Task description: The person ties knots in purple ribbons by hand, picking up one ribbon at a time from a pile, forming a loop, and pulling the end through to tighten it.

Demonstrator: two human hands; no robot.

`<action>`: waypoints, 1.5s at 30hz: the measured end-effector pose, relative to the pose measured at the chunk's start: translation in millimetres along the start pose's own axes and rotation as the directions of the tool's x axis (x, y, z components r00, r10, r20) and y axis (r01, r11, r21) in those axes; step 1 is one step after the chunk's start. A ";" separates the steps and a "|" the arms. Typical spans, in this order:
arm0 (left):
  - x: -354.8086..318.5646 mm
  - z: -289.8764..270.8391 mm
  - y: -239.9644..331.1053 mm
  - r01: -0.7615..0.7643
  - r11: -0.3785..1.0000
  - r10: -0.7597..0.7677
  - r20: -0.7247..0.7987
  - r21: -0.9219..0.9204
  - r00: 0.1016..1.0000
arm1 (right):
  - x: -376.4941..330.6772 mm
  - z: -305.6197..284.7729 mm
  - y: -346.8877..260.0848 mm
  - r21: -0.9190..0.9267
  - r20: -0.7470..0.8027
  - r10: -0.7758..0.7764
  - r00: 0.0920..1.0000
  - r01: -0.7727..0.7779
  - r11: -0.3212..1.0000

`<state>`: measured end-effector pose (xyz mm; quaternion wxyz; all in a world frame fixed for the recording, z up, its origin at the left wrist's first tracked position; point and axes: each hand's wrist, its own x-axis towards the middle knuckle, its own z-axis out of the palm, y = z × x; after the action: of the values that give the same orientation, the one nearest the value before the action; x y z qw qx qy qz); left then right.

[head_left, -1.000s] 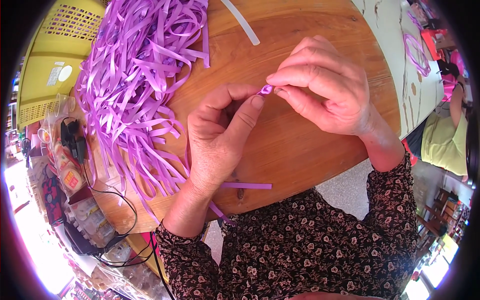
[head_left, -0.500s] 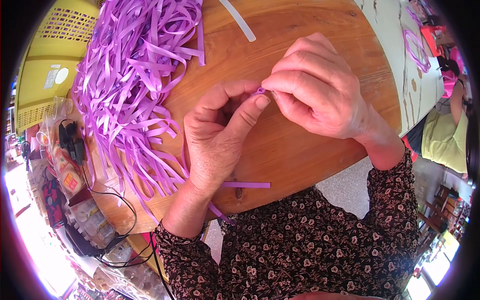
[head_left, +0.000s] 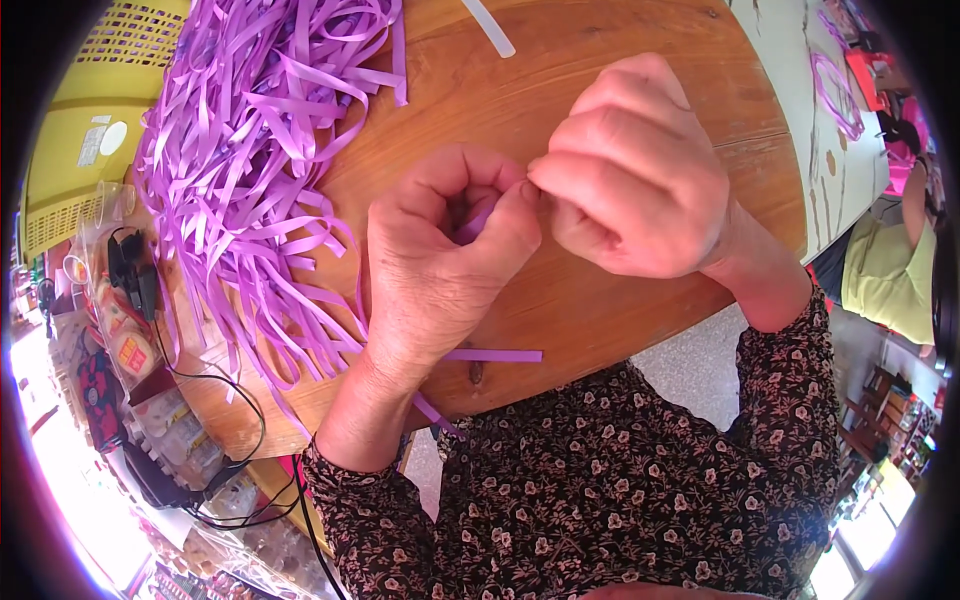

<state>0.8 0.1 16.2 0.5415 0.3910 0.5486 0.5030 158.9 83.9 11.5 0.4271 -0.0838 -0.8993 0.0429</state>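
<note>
Basically one view, head: left hand [head_left: 435, 255] and right hand [head_left: 635, 170] meet fingertip to fingertip over the wooden table [head_left: 620, 310]. Left thumb and index are pinched together, with a purple ribbon [head_left: 472, 228] showing in the curl of the fingers; right fingers are folded in and closed, but can't tell if they clamp any ribbon, contact point is hidden. A flat ribbon tail [head_left: 495, 355] sticks out right of the left wrist, near the table's near edge. Far left, a tangled ribbon pile [head_left: 250, 170] beside the yellow perforated basket [head_left: 85, 150]; a translucent strip [head_left: 488, 25] lies at the far side. Black cable [head_left: 215, 378] runs along the table's near left. Risks, my judgement: narrow, slick-looking ribbon could slip or twist if the left pinch loosens; a hard pull by the right could drag it out; the left wrist could snag the tail or nearby pile strands, tangling them; crowded fingertips could hide a mistake.
</note>
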 end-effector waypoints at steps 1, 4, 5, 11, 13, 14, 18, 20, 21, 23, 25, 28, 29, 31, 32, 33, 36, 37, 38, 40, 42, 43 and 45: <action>-0.3 -0.3 1.1 0.010 0.997 -0.009 0.018 -0.072 1.000 | 1.7 -1.3 1.0 0.036 -0.013 0.031 0.999 -0.030 0.999; 0.2 -2.9 1.8 0.020 0.992 -0.014 0.049 -0.122 0.999 | 5.4 -10.6 -3.0 0.210 0.113 0.248 0.962 -0.267 0.941; 0.2 -3.7 -0.2 0.018 0.992 -0.012 0.050 -0.123 0.999 | 4.6 -10.5 -1.1 0.208 0.113 0.247 0.962 -0.266 0.941; 4.1 -6.0 -1.6 -0.027 0.942 0.057 0.082 -0.336 0.995 | 3.6 -14.5 9.0 0.415 0.207 0.354 0.912 -0.410 0.812; 5.3 -8.2 -4.9 -0.052 0.949 0.087 0.100 -0.311 0.991 | 4.7 -16.9 10.4 0.339 0.161 0.293 0.942 -0.332 0.880; 5.5 -8.6 -5.9 -0.052 0.949 0.087 0.101 -0.309 0.991 | 4.4 -16.6 10.6 0.339 0.160 0.294 0.942 -0.332 0.880; 5.7 -8.7 -6.4 -0.036 0.960 0.071 0.119 -0.278 0.990 | 3.5 -16.3 8.9 0.241 0.124 0.246 0.961 -0.270 0.932; 5.0 -7.3 -5.7 -0.037 0.961 0.073 0.120 -0.274 0.990 | 3.8 -16.0 8.3 0.217 0.123 0.232 0.965 -0.254 0.943; 4.5 -5.7 -5.3 -0.059 0.964 0.088 0.103 -0.261 0.991 | 4.0 -15.3 8.2 0.210 0.114 0.211 0.971 -0.232 0.950; 4.3 -4.6 -5.4 -0.079 0.965 0.104 0.088 -0.248 0.991 | 3.3 -14.6 8.2 0.202 0.106 0.192 0.976 -0.210 0.957; 4.2 -4.6 -6.2 -0.087 0.973 0.111 0.099 -0.216 0.989 | 1.8 -14.3 8.2 0.187 0.089 0.173 0.981 -0.187 0.964; 4.5 -3.4 -5.0 -0.104 0.977 0.122 0.087 -0.189 0.989 | 2.6 -15.0 6.9 0.173 0.109 0.172 0.979 -0.189 0.967; 4.5 -3.8 -4.8 -0.103 0.977 0.121 0.087 -0.188 0.989 | 2.4 -14.8 7.0 0.174 0.109 0.173 0.979 -0.190 0.966; 4.5 -4.9 -4.7 -0.092 0.983 0.110 0.108 -0.161 0.988 | 1.6 -14.4 7.6 0.163 0.107 0.163 0.981 -0.179 0.970; 4.8 -4.6 -4.4 -0.091 0.983 0.109 0.108 -0.161 0.988 | 1.7 -14.3 7.3 0.164 0.107 0.164 0.981 -0.181 0.970; 5.2 -4.2 -4.0 -0.108 0.986 0.122 0.105 -0.131 0.987 | 2.2 -14.1 6.8 0.154 0.108 0.164 0.981 -0.179 0.972; 5.5 -1.8 -5.1 -0.107 0.988 0.120 0.113 -0.115 0.986 | 1.4 -12.3 4.0 0.143 0.089 0.172 0.981 -0.183 0.973; 5.6 -0.9 -5.6 -0.091 0.988 0.107 0.119 -0.128 0.987 | 0.8 -11.9 3.2 0.144 0.068 0.178 0.982 -0.186 0.972; 5.5 -1.2 -5.7 -0.090 0.988 0.106 0.121 -0.129 0.987 | 0.3 -11.9 2.6 0.143 0.069 0.180 0.981 -0.189 0.972; 5.4 -2.1 -5.3 -0.038 0.992 0.056 0.151 -0.117 0.987 | -0.4 -12.6 1.6 0.111 0.054 0.165 0.985 -0.170 0.979; 3.7 -2.3 -4.0 -0.036 0.990 0.053 0.126 -0.135 0.991 | 1.2 -12.6 3.3 0.103 0.047 0.173 0.984 -0.177 0.979; 2.9 -2.7 -3.7 -0.034 0.987 0.051 0.107 -0.154 0.993 | 2.0 -12.3 3.9 0.091 0.040 0.183 0.982 -0.186 0.978; 3.3 -3.3 -4.4 -0.031 0.987 0.048 0.104 -0.156 0.993 | 1.8 -11.0 3.8 0.109 0.044 0.203 0.978 -0.207 0.972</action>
<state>-2.3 2.1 11.0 0.5886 0.3853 0.4704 0.5328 166.8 88.0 19.2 0.4097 -0.1512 -0.8888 0.1390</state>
